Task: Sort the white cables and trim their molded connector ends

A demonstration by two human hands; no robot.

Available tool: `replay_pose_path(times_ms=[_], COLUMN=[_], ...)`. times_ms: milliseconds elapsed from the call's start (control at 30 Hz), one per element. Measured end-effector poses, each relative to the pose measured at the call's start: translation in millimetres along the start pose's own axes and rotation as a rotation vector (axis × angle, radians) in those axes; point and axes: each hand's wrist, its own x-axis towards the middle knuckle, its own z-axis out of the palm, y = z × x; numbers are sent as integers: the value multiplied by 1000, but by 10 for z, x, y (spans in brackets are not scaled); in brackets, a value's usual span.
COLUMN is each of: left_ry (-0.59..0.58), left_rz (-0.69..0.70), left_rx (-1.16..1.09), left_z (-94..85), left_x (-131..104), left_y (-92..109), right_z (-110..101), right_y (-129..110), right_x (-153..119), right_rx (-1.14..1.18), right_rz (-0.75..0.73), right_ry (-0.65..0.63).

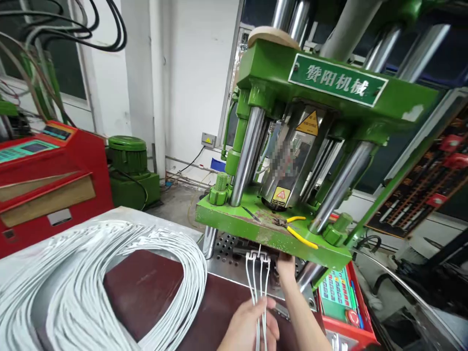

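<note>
Several thin white cables (260, 285) run up from my left hand (252, 321), whose fingers are wrapped round them. At their upper ends is a white moulded piece (258, 256) with small connector ends, just under the front edge of the green press plate (237, 222). My right hand (285, 265) reaches beneath that plate, to the right of the moulded piece. Its fingers are hidden in the shadow under the plate, so whether they grip anything does not show.
Yellow-handled pliers (298, 233) lie on the press plate. A large coil of white cables (84, 287) covers the left of the worktable (215, 312). A red control panel (351, 319) with buttons stands at lower right. Behind are a red cabinet (84, 161) and a green motor (127, 153).
</note>
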Motion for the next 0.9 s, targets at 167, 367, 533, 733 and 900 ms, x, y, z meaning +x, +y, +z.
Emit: replay_pose_path(times_ms=[167, 367, 533, 733, 900], left_ry=[138, 159, 116, 140, 178], left_rz=[-18, 355, 422, 555, 663], left_rx=[-2, 180, 609, 652, 775], left_z=[-130, -128, 27, 59, 117], left_x=[-287, -325, -421, -488, -541], left_y=[-351, 227, 385, 358, 343], right_z=[-348, -1003, -1409, -1865, -1902], right_y=[170, 25, -116, -232, -376], right_x=[-649, -1057, -1156, -1362, -1479], right_rx=[248, 685, 565, 34, -289], right_rz=[267, 439, 264, -343, -595], right_ry=[-26, -72, -66, -161, -164])
